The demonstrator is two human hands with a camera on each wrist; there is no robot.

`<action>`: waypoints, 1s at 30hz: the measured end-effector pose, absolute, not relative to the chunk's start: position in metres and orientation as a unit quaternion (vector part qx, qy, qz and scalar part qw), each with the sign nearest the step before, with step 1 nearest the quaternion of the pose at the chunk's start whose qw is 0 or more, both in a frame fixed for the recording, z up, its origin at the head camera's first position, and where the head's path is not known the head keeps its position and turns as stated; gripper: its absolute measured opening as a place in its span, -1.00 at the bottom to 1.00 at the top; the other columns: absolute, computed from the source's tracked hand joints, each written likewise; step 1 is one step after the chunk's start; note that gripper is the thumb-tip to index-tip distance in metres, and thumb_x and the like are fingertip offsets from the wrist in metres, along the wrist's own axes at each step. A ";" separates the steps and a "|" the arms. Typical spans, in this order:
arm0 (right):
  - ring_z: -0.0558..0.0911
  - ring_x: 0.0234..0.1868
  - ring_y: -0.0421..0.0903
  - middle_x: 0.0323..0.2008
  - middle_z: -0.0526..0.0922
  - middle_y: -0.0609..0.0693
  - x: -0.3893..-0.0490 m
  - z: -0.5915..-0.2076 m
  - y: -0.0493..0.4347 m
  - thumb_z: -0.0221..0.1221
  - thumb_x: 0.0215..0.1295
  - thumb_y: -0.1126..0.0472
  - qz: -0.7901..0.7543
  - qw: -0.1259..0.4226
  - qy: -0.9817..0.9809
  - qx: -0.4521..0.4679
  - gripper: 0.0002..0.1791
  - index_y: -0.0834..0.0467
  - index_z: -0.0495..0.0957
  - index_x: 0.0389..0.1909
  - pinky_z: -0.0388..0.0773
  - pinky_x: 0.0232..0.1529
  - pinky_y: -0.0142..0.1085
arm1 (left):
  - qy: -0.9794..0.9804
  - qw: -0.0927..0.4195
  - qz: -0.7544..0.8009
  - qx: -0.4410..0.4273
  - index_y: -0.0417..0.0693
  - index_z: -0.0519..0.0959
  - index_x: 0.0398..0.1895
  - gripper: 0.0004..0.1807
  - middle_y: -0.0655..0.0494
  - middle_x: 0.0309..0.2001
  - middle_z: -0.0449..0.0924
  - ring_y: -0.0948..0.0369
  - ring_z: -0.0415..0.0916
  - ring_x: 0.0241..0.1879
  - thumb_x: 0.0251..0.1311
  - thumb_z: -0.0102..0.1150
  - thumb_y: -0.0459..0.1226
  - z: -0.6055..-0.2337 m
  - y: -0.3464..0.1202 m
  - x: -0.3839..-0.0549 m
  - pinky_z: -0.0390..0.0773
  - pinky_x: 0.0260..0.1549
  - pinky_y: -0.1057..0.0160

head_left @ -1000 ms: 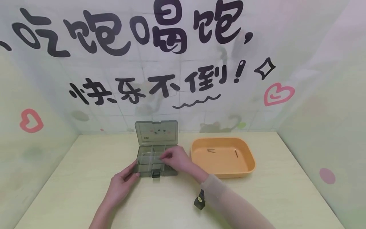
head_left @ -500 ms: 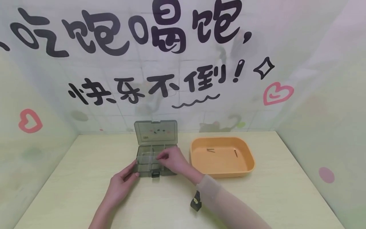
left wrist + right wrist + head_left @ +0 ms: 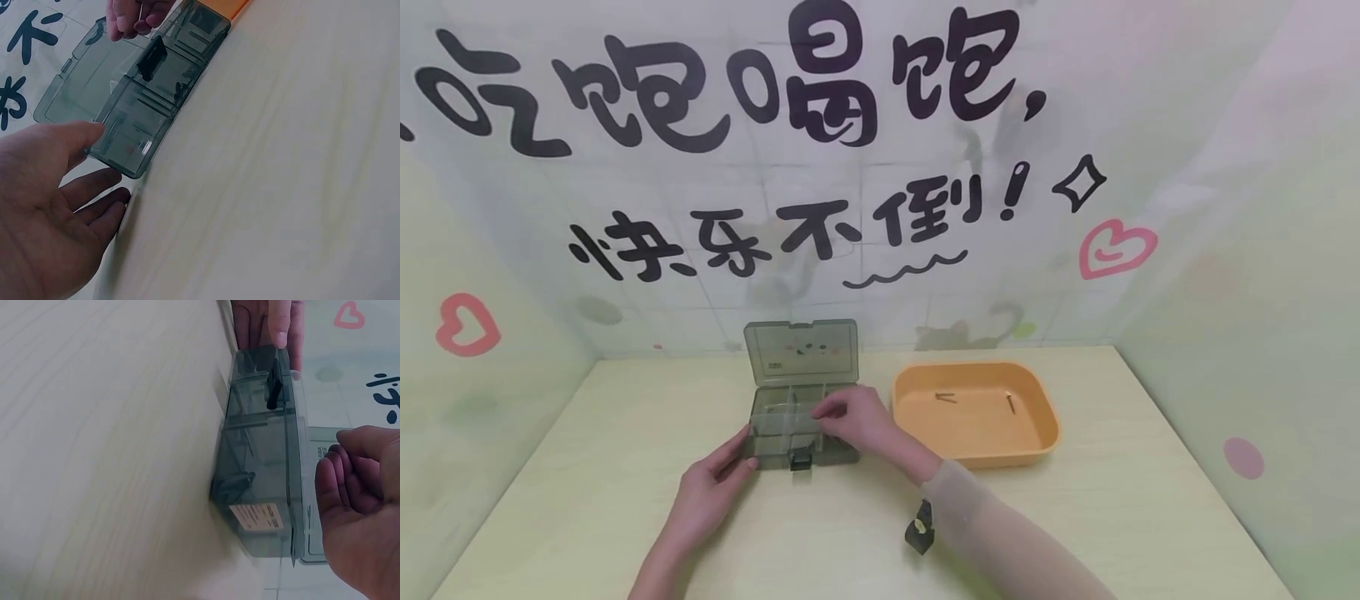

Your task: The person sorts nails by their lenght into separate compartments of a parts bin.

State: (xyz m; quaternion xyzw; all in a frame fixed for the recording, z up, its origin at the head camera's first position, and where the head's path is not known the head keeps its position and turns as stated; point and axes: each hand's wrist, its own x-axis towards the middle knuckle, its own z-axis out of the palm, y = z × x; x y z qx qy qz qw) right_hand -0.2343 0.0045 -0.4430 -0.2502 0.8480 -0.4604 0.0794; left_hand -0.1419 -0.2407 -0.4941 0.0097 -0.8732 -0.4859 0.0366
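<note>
A smoky see-through compartment box stands on the table, its lid raised at the back. My left hand grips the box's left front corner, thumb at the front and fingers along the side. Above the middle compartments, my right hand has thumb and fingers pinched together. The left wrist view shows a thin, pale screw-like piece between them; its kind is hard to make out. Through the wall in the right wrist view, a small dark heap of screws shows inside the box.
Right of the box stands an orange tray with a few screws lying in it. A black latch is on the box's front. A black piece hangs at my right cuff. A printed wall rises behind.
My right hand shifted slightly left over the box and has stayed there, still pinching. The left hand keeps its grip. The head view has moved a little.
</note>
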 end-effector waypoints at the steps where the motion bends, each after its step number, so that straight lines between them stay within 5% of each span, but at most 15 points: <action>1: 0.65 -0.30 -0.25 -0.27 0.77 -0.03 -0.235 -0.442 0.006 0.37 0.28 0.36 -0.463 0.082 0.846 -0.251 -0.88 0.21 0.77 -0.18 0.66 -0.23 -0.48 | -0.873 0.036 -0.487 0.008 -0.20 0.30 0.52 -0.36 -0.31 0.45 0.27 -0.18 0.36 0.37 0.50 0.18 -0.14 -0.494 -0.241 -0.142 0.45 0.26 0.13; 13: 0.69 -0.22 -0.21 -0.17 0.78 -0.03 -0.240 -0.435 0.034 0.35 0.31 0.34 -0.471 0.079 0.845 -0.241 -0.84 0.22 0.76 -0.11 0.69 -0.15 -0.43 | -0.875 0.031 -0.484 0.003 -0.16 0.29 0.54 -0.35 -0.30 0.46 0.26 -0.18 0.34 0.38 0.51 0.15 -0.09 -0.496 -0.240 -0.143 0.42 0.27 0.10; 23: 0.70 -0.17 -0.16 -0.18 0.77 -0.05 -0.246 -0.440 0.070 0.33 0.36 0.27 -0.495 0.060 0.835 -0.232 -0.81 0.25 0.73 -0.07 0.70 -0.05 -0.33 | -0.875 0.029 -0.484 0.004 -0.11 0.30 0.54 -0.34 -0.28 0.47 0.26 -0.19 0.36 0.36 0.50 0.17 -0.07 -0.497 -0.245 -0.141 0.31 0.07 0.71; 30: 0.70 -0.12 -0.06 -0.17 0.77 0.03 -0.258 -0.440 0.098 0.32 0.35 0.28 -0.473 0.030 0.858 -0.197 -0.81 0.29 0.73 -0.09 0.70 0.01 -0.19 | -0.875 0.024 -0.484 0.001 -0.12 0.29 0.55 -0.34 -0.28 0.48 0.24 -0.20 0.34 0.37 0.51 0.16 -0.06 -0.497 -0.244 -0.142 0.30 0.05 0.74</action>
